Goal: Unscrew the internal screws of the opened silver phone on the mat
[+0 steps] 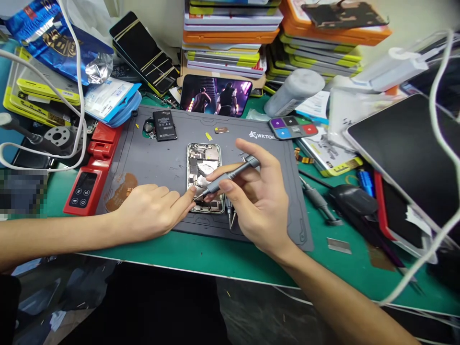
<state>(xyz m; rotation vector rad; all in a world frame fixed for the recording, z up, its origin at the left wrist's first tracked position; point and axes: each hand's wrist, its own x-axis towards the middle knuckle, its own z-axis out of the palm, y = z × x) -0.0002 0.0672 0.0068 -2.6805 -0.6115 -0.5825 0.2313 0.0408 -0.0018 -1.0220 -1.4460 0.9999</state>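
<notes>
An opened phone (207, 167), its inner parts bare, lies on the grey work mat (168, 158). My left hand (153, 211) is closed, its fingers curled, with the fingertips against the phone's lower left edge; its thumb is hidden. In my right hand (264, 201) is a grey screwdriver (230, 176), held slantwise between thumb and fingers. Its tip points down at the phone's lower left, close to my left fingertips. Partly behind my right hand, another slim tool (230, 218) lies beside the phone. A black battery (165, 125) rests higher up on the mat.
A phone playing a video (216, 96) stands behind the mat. To the left is a red device with buttons (84, 189). Stacked boxes (230, 36) rise at the back. On the right lie a grey screwdriver (319, 201), a metal blade (339, 245) and a white cable (436, 96).
</notes>
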